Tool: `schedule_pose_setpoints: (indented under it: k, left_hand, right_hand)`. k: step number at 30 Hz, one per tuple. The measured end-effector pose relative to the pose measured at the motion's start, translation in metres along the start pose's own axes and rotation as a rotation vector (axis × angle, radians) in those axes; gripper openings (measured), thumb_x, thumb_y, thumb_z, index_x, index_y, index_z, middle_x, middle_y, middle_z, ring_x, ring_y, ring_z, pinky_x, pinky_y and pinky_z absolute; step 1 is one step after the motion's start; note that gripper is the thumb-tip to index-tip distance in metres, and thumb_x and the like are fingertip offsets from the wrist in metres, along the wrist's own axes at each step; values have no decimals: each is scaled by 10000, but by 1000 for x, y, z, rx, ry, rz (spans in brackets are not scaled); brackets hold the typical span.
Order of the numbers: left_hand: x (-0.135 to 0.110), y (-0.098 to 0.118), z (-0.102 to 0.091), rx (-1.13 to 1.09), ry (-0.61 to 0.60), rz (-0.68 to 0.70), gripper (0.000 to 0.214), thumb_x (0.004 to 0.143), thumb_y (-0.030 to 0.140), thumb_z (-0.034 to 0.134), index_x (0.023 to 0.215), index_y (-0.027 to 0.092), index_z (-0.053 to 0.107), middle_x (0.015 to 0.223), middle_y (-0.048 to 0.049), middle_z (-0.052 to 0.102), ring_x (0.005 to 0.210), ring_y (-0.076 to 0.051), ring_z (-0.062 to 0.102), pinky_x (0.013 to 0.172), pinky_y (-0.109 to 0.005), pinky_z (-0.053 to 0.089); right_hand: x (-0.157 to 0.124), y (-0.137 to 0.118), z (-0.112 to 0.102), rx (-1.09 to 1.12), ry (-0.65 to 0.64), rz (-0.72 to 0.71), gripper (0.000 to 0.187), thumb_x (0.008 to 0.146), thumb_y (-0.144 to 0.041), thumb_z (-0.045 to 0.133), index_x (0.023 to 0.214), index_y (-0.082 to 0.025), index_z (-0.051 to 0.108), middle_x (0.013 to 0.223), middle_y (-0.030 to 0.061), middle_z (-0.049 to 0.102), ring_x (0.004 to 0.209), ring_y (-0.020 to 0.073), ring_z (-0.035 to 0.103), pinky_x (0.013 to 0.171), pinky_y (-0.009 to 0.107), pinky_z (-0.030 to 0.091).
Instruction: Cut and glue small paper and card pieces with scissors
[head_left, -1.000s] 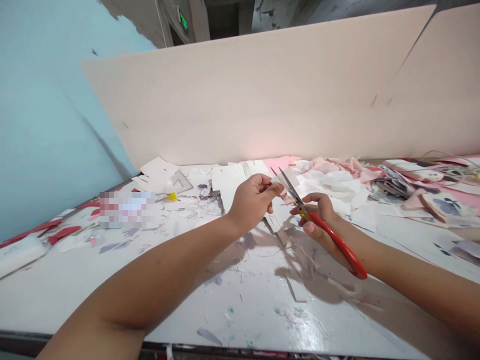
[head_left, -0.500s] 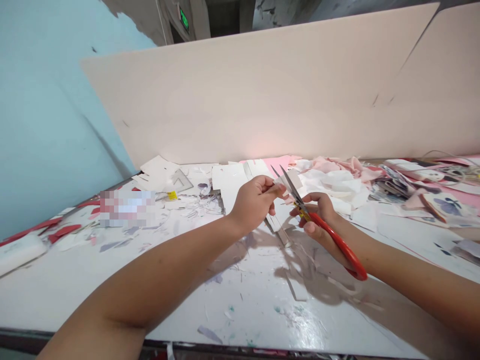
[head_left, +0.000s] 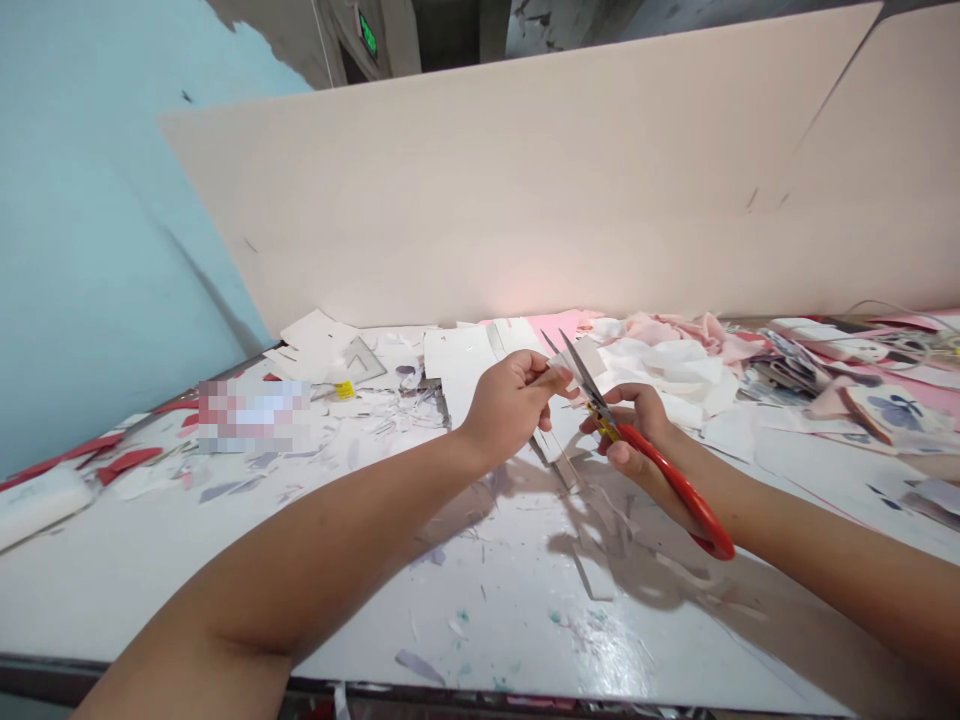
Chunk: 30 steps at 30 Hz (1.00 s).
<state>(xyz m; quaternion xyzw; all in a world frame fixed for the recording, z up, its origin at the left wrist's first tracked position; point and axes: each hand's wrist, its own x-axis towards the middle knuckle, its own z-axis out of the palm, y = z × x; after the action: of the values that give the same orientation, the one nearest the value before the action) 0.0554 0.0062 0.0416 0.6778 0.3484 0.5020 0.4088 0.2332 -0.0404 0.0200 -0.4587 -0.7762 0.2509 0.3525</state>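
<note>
Surface: scrap-littered white table [head_left: 225, 560].
Left hand [head_left: 510, 405]: fingers pinched white paper piece [head_left: 591, 353].
Right hand [head_left: 637, 425]: fingers wrapped red scissors [head_left: 664, 478].
Relation: blades [head_left: 580, 372] parted, axis running up-left; paper sat at them, beside left fingertips.

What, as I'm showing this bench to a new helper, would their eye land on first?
The red-handled scissors in the right hand, blades open at a small piece of white paper pinched by the left hand, in the middle of the view. Around them the white table is strewn with paper scraps, and a big pale board stands behind.
</note>
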Motion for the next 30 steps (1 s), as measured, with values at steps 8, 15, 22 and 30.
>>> schedule_pose_setpoints:
  k: [8,15,22,30]
  left_hand:
    - [-1,0,-1,74,-37,18,261,788,419,494,686,179,481,677,12,635,387,-33,436,412,-180,357]
    - [4,8,-9,179,-177,-15,292,812,439,442,678,179,450,540,40,527,424,-45,442,454,-179,349]
    - [9,12,-16,250,-251,-4,289,809,426,440,653,184,423,529,51,498,424,-48,439,450,-188,338]
    - [8,7,-14,283,-224,-12,288,816,440,413,671,191,418,514,54,467,439,-56,405,437,-193,319]
  right_hand:
    - [0,-1,0,-20,3,-32,469,788,-549,465,1093,-255,261,965,69,596,716,195,594,599,314,487]
    - [2,1,0,-36,10,-61,436,809,-533,438,1088,-248,263,927,65,595,676,184,594,587,317,485]
    - [2,-3,1,-99,-15,-31,356,843,-521,356,1045,-254,235,937,65,586,691,179,567,586,312,471]
    - [4,2,3,-119,39,-43,350,816,-507,425,998,-250,272,801,19,605,580,152,557,504,263,429]
